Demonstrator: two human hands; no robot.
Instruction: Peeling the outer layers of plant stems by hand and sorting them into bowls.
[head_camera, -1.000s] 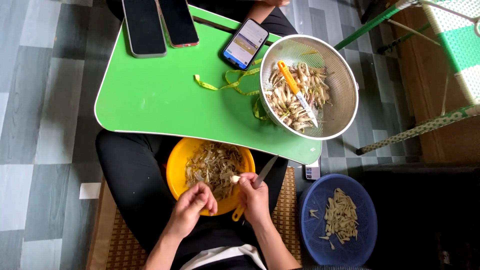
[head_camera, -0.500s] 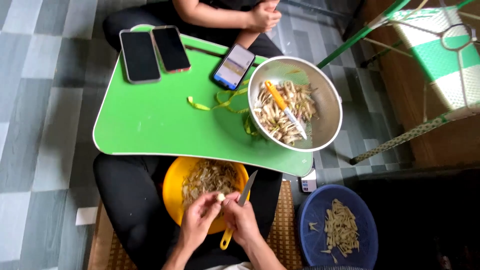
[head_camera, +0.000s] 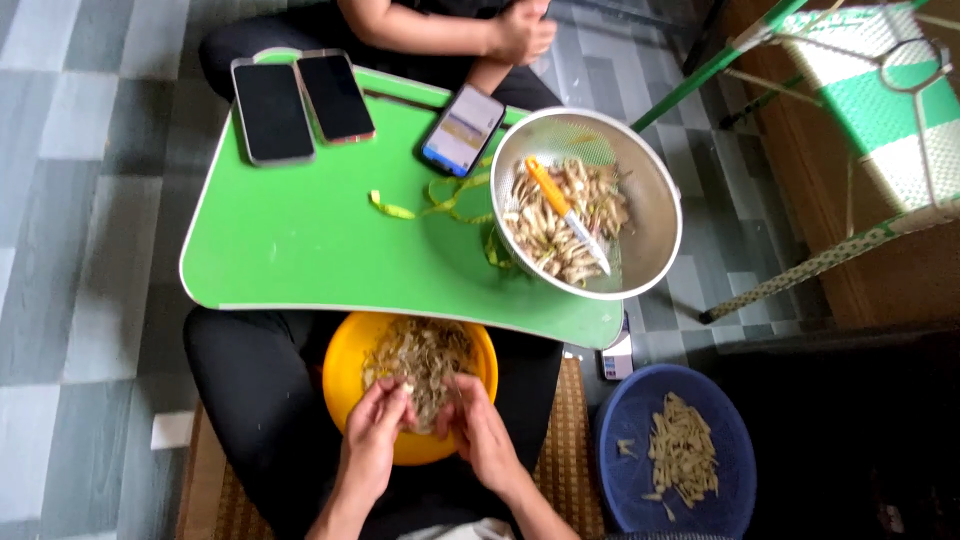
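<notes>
Over the yellow bowl (head_camera: 345, 372) in my lap, both my hands worked close together above the heap of pale peelings (head_camera: 420, 365). My left hand (head_camera: 372, 440) pinched a small pale piece (head_camera: 405, 388) between its fingers, just inside the bowl's near rim. My right hand (head_camera: 478, 430) curled beside it, fingers bent inward, though whether they clamped on anything I could not tell. To my mind the work went best kept low over the bowl, so scraps fell onto the heap and not onto my dark trousers. Both wrists angled inward, knuckles up, forearms coming in from below. Beyond the bowl lay the green tabletop (head_camera: 310, 240), with a metal colander (head_camera: 655, 180) holding an orange-handled knife (head_camera: 565, 212) towards its right end. Right of the bowl, a blue bowl (head_camera: 620, 420) sat on the floor.
</notes>
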